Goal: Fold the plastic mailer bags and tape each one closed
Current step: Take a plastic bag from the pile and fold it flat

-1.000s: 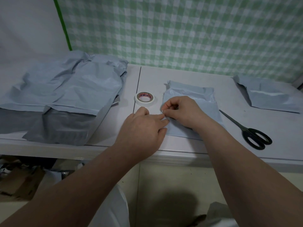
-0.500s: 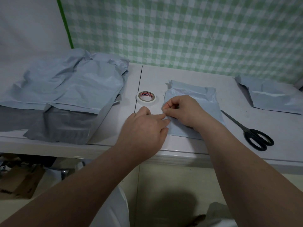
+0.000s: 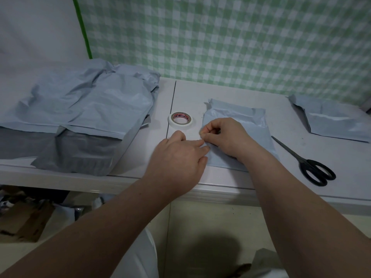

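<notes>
A folded pale blue-grey mailer bag (image 3: 255, 127) lies flat on the white table (image 3: 188, 93), near the front edge. My right hand (image 3: 224, 135) rests on it with fingers curled, thumb and forefinger pinching at the bag's left edge. What they pinch is too small to tell apart from the bag. My left hand (image 3: 178, 157) lies just left of it, fingertips stretched out and pressing on the same edge, touching the right hand. A roll of white tape (image 3: 180, 121) lies flat just beyond the hands.
A heap of unfolded mailer bags (image 3: 80, 109) covers the table's left side and hangs over its front edge. Black scissors (image 3: 307, 165) lie shut to the right of the bag. Another folded mailer (image 3: 331, 119) sits at the far right. A green checked cloth (image 3: 241, 37) hangs behind.
Both hands stay at the bag's left edge with hardly any movement. Only the view shifts slightly.
</notes>
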Demonstrator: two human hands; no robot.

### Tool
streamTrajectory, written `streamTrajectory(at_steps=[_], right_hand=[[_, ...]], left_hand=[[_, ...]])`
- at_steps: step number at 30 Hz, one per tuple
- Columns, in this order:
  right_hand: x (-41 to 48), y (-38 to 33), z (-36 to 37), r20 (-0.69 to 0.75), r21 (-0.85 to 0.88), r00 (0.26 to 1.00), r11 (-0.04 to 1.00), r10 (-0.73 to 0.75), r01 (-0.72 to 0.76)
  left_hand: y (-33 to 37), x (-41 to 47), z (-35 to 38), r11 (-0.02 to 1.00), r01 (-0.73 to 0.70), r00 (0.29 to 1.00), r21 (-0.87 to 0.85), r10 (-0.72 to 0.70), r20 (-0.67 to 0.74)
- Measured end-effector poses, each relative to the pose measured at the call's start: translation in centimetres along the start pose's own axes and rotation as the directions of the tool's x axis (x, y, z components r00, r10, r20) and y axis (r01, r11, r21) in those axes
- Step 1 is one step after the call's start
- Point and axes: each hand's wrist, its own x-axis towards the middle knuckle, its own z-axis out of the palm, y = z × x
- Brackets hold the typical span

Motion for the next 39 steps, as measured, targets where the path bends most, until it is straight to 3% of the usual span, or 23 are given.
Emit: streamTrajectory(at_steps=[11, 17, 20, 26, 34, 39], right_hand=[[0.0, 0.1, 0.1, -0.05, -0.02, 0.999, 1.0, -0.017, 0.016], [-2.6, -0.2, 0.0, -0.281, -0.185, 0.944, 0.975, -0.174, 0.124], [-4.7, -0.3, 1.2, -0.245, -0.35, 0.938, 0.925, -0.246, 0.151], [-6.1, 0.8, 1.9, -0.221, -0.458, 0.949, 0.883, -0.223, 0.101], [-6.7, 1.0, 1.5, -0.139, -0.434, 0.97, 0.893, -0.199, 0.121], [-6.8, 1.0, 1.5, -0.128, -0.408, 0.97, 0.903, -0.206, 0.137]], left_hand=[[0.1, 0.1, -0.1, 1.0, 0.027, 1.0, 0.003, -0.027, 0.014], [0.0, 0.2, 0.0, 1.0, 0.015, 1.0, -0.022, -0.015, 0.004], [-0.1, 0.2, 0.1, 0.999, 0.006, 1.0, -0.052, -0.007, -0.014], [0.1, 0.1, -0.1, 1.0, 0.017, 1.0, -0.01, -0.017, -0.002], [-0.1, 0.7, -0.5, 0.999, 0.03, 0.999, -0.029, -0.029, 0.023], [-1.0, 1.6, -0.6, 0.995, 0.034, 0.981, -0.094, -0.015, 0.195]])
